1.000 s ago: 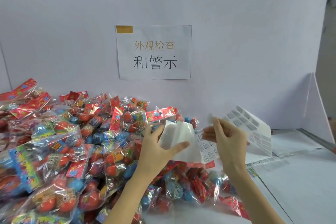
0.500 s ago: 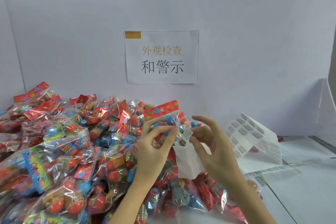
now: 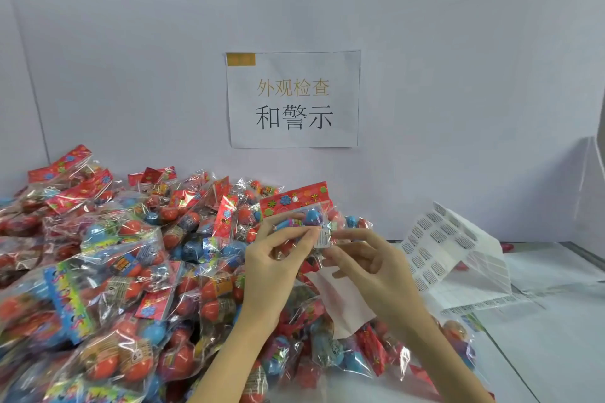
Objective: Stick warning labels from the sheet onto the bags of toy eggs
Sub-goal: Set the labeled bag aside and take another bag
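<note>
1. Left hand [image 3: 271, 267]: fingertips pinch the clear crinkled plastic bag of blue and red toy eggs with a red flowered card header [image 3: 296, 206], holding it up above the heap, directly in front of both hands.
2. Right hand [image 3: 373, 267]: thumb and forefinger meet at the small white rectangular printed warning label [image 3: 322, 238], which lies against the bag's face between the two hands; the other fingers are loosely curled.
3. Step in hand, as judged: applying the label. Whether it is fully stuck down cannot be told.
4. White sheet of backing paper with rows of printed labels [image 3: 438, 249]: tented on the table just right of the right hand, several rows apparently already peeled.
5. White folded paper piece [image 3: 340, 301]: lies under the right wrist, on the heap.
6. Heap of further clear bags of toy eggs [image 3: 124, 271]: spreads left of and below the left hand.
7. Next move, as judged: press the label flat, smoothing wrinkles in the slippery film, set the bag aside, then peel another label.
</note>
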The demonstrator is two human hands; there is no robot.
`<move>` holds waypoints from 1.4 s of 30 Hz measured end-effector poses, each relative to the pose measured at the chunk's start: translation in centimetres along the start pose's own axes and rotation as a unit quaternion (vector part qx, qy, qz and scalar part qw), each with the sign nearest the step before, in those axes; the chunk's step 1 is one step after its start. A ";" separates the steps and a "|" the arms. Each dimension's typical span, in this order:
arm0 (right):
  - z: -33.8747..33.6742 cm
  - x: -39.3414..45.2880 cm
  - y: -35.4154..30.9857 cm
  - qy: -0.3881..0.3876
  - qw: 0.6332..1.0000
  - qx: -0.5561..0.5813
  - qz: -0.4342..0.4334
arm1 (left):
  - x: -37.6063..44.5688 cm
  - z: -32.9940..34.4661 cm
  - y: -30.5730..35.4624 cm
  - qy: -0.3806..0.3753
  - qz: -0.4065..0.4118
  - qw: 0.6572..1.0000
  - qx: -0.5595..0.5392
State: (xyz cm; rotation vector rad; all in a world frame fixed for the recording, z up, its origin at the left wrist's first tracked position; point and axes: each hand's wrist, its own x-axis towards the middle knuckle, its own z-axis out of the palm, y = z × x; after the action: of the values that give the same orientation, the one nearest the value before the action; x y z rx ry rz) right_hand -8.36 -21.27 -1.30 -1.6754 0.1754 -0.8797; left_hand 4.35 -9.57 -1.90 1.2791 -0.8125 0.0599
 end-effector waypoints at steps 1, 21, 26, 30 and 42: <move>0.1 0.0 0.0 -0.003 1.000 -0.001 0.000 | 0.0 -0.1 0.0 0.001 -0.008 1.000 -0.010; -0.4 0.2 -0.4 0.059 0.993 0.080 0.067 | -0.1 0.4 -0.5 -0.056 -0.044 0.997 -0.036; -2.1 0.9 -0.6 0.115 0.987 0.096 0.049 | 0.3 -0.1 -0.5 -0.083 -0.064 0.994 -0.035; -2.8 1.2 -0.9 0.112 0.983 0.128 0.068 | 0.4 -0.1 -0.4 -0.069 -0.052 0.995 -0.041; -1.2 0.2 -1.2 0.023 0.999 -0.031 -0.014 | 0.2 0.0 -0.5 -0.074 -0.018 0.997 0.001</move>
State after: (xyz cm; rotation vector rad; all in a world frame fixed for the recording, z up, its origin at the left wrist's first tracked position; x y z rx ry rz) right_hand -9.35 -21.91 -0.10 -1.7204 0.2118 -0.9427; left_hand 4.76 -9.79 -2.21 1.3119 -0.9160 -0.0643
